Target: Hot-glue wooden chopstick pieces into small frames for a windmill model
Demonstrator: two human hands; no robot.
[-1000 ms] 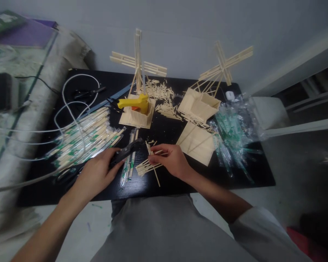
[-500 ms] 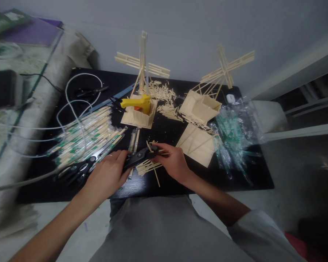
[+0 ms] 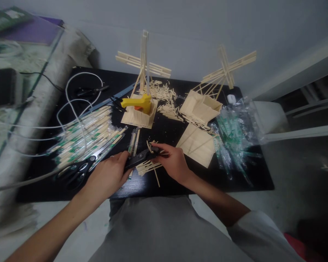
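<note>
My left hand [image 3: 110,174] is closed around the handles of dark pliers or cutters [image 3: 139,159], whose jaws point right. In a pinch beside those jaws, my right hand [image 3: 173,160] holds a thin wooden stick [image 3: 164,151], mostly hidden by the fingers. Short stick pieces [image 3: 150,145] lie at the tool's tip. Beneath both hands, loose cut sticks [image 3: 147,167] rest on the black table [image 3: 136,185]. Black-handled scissors [image 3: 82,169] lie left of my left hand. A flat wooden panel [image 3: 196,145] sits just beyond my right hand.
Two stick-built windmill models [image 3: 143,65] stand at the back, the left one with a yellow glue gun [image 3: 139,103] in its base. Wrapped chopsticks [image 3: 84,134] and a white cable [image 3: 68,87] are at left. Stick offcuts [image 3: 164,92] lie between the models; plastic wrappers [image 3: 232,127] lie right.
Hardly anything differs. My left hand and the tool have shifted very slightly; my right hand keeps its pinch beside the jaws.
</note>
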